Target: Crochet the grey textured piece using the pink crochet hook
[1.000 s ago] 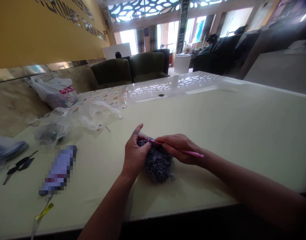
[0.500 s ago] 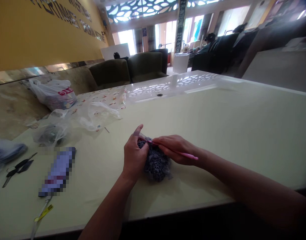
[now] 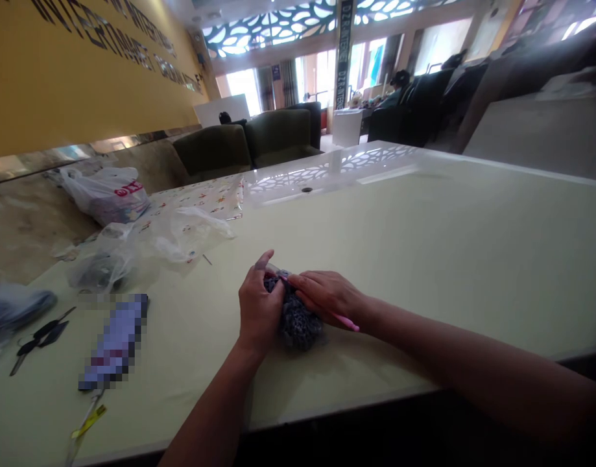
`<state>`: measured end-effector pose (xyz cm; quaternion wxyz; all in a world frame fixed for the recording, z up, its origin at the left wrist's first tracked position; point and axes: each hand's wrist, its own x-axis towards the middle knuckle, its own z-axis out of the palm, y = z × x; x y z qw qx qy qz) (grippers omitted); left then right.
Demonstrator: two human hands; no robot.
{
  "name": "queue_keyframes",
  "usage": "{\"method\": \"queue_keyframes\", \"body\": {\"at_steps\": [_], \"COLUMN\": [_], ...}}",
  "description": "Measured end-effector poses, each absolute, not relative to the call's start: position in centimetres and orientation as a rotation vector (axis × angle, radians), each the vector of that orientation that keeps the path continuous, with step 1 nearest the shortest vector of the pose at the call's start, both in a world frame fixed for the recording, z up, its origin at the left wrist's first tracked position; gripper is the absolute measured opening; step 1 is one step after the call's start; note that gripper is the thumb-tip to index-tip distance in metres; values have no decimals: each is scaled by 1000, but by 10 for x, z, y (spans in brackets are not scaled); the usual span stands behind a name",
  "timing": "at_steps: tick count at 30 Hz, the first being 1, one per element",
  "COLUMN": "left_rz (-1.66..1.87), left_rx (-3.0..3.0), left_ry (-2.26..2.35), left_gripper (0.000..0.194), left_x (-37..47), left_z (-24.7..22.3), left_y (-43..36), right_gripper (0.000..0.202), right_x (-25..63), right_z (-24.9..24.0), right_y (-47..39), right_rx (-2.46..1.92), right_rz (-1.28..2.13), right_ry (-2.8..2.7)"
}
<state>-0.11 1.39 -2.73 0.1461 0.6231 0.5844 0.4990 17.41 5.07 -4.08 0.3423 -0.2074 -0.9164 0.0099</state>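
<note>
A bunched piece of dark grey crochet work (image 3: 300,322) rests on the pale table between my hands. My left hand (image 3: 259,303) grips its upper left edge, with the thumb pressed on the work and the index finger raised. A strand seems to be wound round that finger. My right hand (image 3: 334,295) is closed round a pink crochet hook (image 3: 347,322), whose handle end sticks out below the palm. The hook's tip meets the work near my left thumb; fingers and yarn partly hide it.
On the left lie keys (image 3: 42,337), a blurred-out flat object (image 3: 115,344) with a cable, and clear plastic bags (image 3: 103,266). A filled white carrier bag (image 3: 107,194) stands by the wall. Green armchairs (image 3: 278,139) and people are beyond the table.
My right hand has tilted and shifted slightly left, and less of the hook's handle shows. The left hand keeps its grip on the crochet work. The whole view has shifted a little.
</note>
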Motion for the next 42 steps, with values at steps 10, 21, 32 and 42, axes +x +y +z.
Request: {"method": "queue_keyframes", "body": {"at_steps": [10, 21, 32, 42], "left_rz": [1407, 1446, 1482, 1116], "left_rx": [1787, 1873, 1503, 795], "left_ry": [1658, 1631, 1646, 962], "left_gripper": [61, 53, 63, 76], "left_x": [-8, -2, 8, -5], "left_z": [-28, -33, -28, -19], "left_y": [16, 16, 13, 16], "right_gripper": [23, 22, 13, 28], "right_x": [178, 170, 162, 172], "right_z": [-39, -46, -49, -38], "right_y": [59, 54, 50, 48], "right_rx": [-427, -511, -547, -502], "right_rz": [191, -51, -279, -376], "right_ry": [-2354, -2385, -2224, -2259]}}
